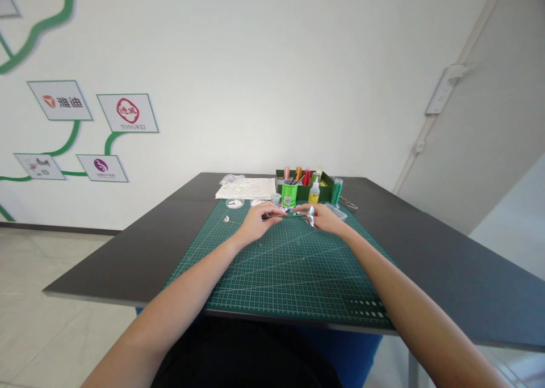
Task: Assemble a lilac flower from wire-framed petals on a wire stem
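Observation:
Above the far part of the green cutting mat (281, 274), my two hands face each other. My left hand (258, 222) pinches one end of a thin dark green stem (293, 215) that runs sideways across the gap. Closed around the other end, my right hand (326, 218) has a small white-and-bluish petalled piece (311, 216) showing at its fingers. Its fingertips are partly hidden. A small white flower on a thin stem (226, 219) lies on the mat, left of my left hand.
Behind my hands stand a green can (289, 195) with thin tools, a yellow-labelled glue bottle (314, 194) and a green thread spool (336, 191). A dark green box (327, 193) holds several spools. White sheets (249, 188) and a shallow dish (234, 203) are at left.

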Action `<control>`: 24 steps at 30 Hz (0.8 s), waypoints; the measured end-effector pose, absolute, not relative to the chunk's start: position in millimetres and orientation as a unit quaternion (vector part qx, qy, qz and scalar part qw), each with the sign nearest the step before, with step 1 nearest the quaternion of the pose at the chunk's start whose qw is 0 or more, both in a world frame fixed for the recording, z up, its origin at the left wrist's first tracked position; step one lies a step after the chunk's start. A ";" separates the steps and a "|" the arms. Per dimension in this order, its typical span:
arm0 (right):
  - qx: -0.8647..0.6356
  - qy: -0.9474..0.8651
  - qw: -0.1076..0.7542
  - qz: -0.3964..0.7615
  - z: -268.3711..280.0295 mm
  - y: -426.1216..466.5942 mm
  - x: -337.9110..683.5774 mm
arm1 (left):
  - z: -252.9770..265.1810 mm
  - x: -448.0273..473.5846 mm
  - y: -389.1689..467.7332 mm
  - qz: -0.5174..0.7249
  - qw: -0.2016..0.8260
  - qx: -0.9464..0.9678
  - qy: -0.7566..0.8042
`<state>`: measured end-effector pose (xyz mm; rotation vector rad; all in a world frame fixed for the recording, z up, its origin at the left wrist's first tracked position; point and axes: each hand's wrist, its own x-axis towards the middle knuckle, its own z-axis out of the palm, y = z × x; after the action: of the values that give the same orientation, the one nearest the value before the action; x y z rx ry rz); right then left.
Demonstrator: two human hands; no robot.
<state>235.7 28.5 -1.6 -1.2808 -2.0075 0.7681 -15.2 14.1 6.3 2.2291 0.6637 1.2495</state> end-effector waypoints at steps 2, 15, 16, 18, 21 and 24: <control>-0.482 -0.765 0.311 0.293 -0.7 28.0 235.5 | 5.9 -15.1 14.2 0.457 0.247 0.820 0.242; -0.475 -0.800 0.286 0.231 -3.7 29.6 236.3 | 4.6 -15.3 15.5 0.453 0.241 0.823 0.244; -0.471 -0.805 0.284 0.225 -4.0 29.7 236.2 | 5.1 -15.2 14.9 0.453 0.240 0.823 0.244; -0.465 -0.810 0.280 0.222 -4.2 29.5 235.7 | 6.0 -15.0 14.0 0.453 0.239 0.823 0.245; -0.467 -0.808 0.277 0.229 -3.3 28.0 234.6 | 6.3 -15.1 13.8 0.456 0.238 0.822 0.245; -0.471 -0.807 0.274 0.226 -1.6 26.0 233.0 | 5.7 -15.5 15.0 0.457 0.239 0.821 0.246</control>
<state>233.0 26.0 -1.6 -1.2671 -2.1704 0.6075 -15.5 15.0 5.7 2.2471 0.6744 1.2520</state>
